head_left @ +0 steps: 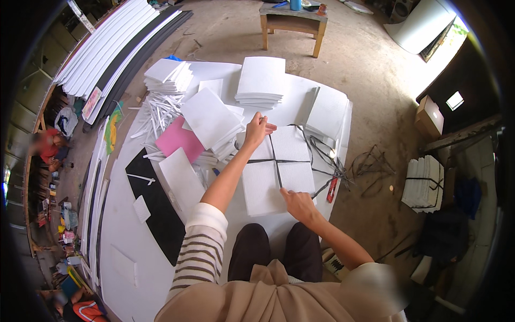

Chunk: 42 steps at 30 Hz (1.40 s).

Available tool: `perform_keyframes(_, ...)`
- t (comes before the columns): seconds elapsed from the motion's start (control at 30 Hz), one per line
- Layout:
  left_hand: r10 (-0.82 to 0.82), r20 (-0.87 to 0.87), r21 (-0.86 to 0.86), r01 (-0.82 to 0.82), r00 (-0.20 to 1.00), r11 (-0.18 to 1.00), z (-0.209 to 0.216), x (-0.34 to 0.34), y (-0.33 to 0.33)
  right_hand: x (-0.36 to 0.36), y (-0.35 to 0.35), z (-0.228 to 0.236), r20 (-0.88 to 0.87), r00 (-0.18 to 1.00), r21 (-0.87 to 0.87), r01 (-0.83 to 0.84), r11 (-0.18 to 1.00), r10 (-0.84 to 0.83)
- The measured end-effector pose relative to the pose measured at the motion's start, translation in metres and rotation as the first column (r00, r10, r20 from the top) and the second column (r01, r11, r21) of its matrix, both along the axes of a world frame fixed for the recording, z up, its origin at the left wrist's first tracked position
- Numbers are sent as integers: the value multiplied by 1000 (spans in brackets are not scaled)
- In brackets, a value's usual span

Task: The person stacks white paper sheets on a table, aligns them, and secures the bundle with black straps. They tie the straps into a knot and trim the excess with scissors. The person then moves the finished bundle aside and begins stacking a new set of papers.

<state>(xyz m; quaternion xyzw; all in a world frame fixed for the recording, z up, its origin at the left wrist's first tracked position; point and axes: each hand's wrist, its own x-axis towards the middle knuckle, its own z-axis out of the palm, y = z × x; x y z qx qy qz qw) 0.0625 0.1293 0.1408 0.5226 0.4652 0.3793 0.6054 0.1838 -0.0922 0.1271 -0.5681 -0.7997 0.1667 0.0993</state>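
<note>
A stack of white ribbed sheets point(257, 188) lies in front of my knees on the white work surface. Black strap point(292, 160) runs over the stack both ways and crosses near its middle. My left hand point(256, 131) is closed on the strap by the far edge, some fingers pointing right. At the near part of the stack, my right hand point(299, 205) pinches the same lengthwise strap. Loose strap point(327, 155) trails off the stack's right side in loops. A red-handled tool point(332, 189), perhaps a cutter, rests beside it at the surface's right edge.
White sheet stacks point(261, 80) stand at the far side, with a pink sheet point(181, 139) and thin white offcuts point(161, 112) to the left. A black sheet point(155, 206) lies nearer. A strapped bundle point(424, 185) sits on the floor at right. Two other people are at far left.
</note>
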Motion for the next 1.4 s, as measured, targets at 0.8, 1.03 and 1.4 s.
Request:
perform_keyframes(0.8,79,134,-36,-75,988,997,-32,9,6,-22,-16,-15,-57,998,79,46,996,-42)
perform_keyframes(1.03,25,-232,81,-7,972,997,-28,-15,11,-19,4,1,-94,995,139,-19,990,33)
perform_keyframes(1.4,-3,-517,471,287,856,834,-21,10,19,-18,43,-8,-614,779,156,-42,987,130)
